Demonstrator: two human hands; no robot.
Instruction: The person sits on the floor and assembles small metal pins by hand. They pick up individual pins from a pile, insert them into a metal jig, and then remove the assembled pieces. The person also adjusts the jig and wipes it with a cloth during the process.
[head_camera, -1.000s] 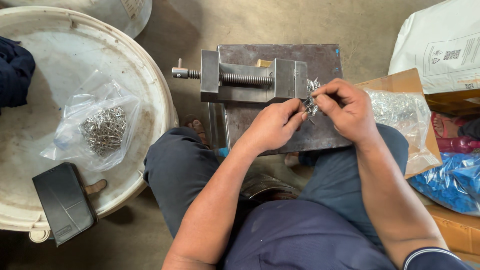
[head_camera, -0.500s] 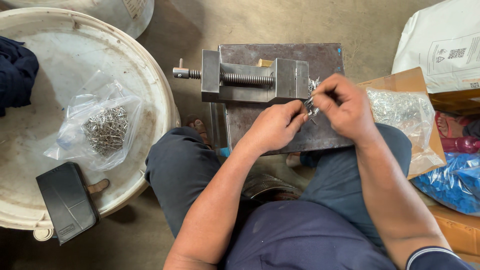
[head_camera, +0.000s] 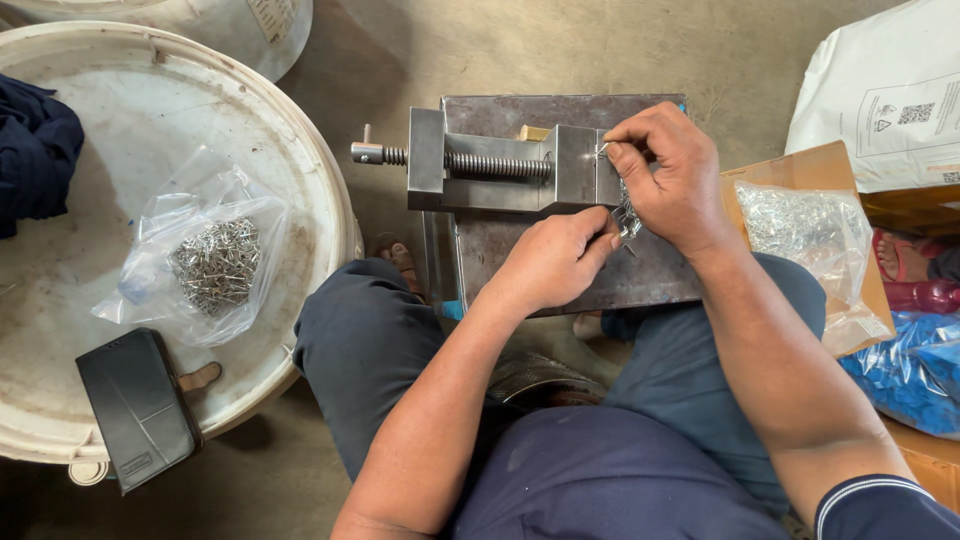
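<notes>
A steel vise (head_camera: 500, 170) with a threaded screw lies on a dark metal plate (head_camera: 560, 260) in front of my knees. My right hand (head_camera: 672, 180) pinches a small shiny metal piece against the right end of the vise jaw. My left hand (head_camera: 555, 262) rests on the plate just below the jaw, fingers curled around small shiny metal parts beside the right hand. What the fingers hold exactly is mostly hidden.
A white round lid (head_camera: 120, 130) at left carries a clear bag of small metal parts (head_camera: 205, 262), a black phone case (head_camera: 137, 405) and dark blue cloth (head_camera: 35, 155). At right sit a second bag of shiny parts (head_camera: 800, 225) on cardboard, a white sack (head_camera: 890, 100) and blue plastic (head_camera: 915, 365).
My right hand has moved up from beside the left hand to the vise jaw's end. The left hand has stayed on the plate.
</notes>
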